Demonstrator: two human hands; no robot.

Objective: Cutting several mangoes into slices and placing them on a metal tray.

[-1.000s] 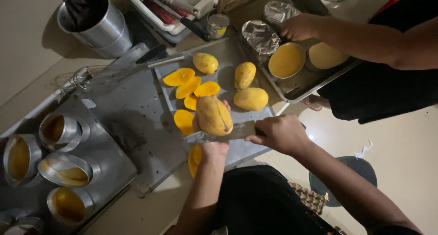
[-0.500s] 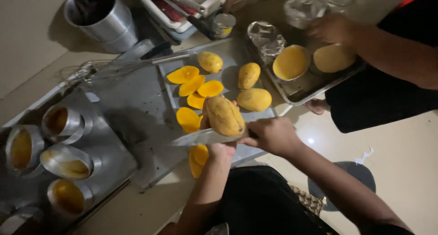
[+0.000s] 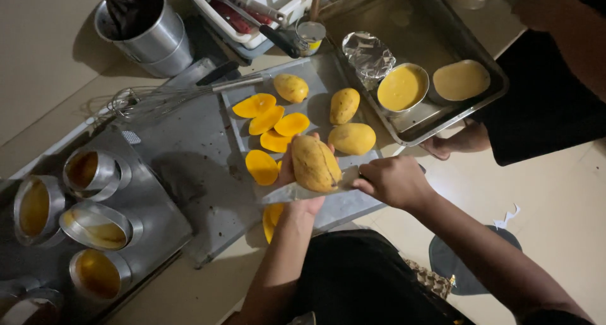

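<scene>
The mango [image 3: 314,164] sits above the metal tray [image 3: 328,205], cradled from below in the left hand [image 3: 302,192], fingers curled around its far side. It looks firm but slick-skinned; the broad middle gives the surest hold. The right hand [image 3: 392,181] is closed around a knife [image 3: 297,192], blade lying flat beneath the fruit.

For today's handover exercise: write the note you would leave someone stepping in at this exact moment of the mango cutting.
Left hand: cradles a whole mango over the tray.
Right hand: grips a knife, blade flat under the mango.
Done: cut slices lie on the tray.
Left: the held mango plus three whole mangoes.
Another person's arm works at the far tray.
</scene>
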